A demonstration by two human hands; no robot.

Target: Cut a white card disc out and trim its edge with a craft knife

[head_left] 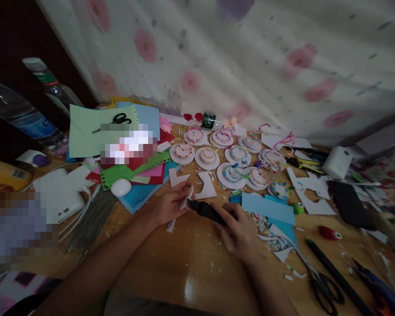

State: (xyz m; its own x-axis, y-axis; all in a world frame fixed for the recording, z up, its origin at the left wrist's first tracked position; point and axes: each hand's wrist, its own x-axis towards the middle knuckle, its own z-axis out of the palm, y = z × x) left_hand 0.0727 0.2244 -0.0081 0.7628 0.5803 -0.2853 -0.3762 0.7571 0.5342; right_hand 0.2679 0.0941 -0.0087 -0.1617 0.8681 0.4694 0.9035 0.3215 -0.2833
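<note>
My left hand is pinched on a narrow white paper strip near the middle of the wooden table. Just to its right, my right hand is closed round a black punch-like tool, whose front end meets the strip. Behind the hands lie white cut paper pieces and several round white paper discs decorated with coloured rings.
A pile of coloured foam sheets with black scissors on it lies at left, beside a white charger and water bottles. Blue paper, scissors, a pen and a red punch lie at right. A flowered curtain hangs behind.
</note>
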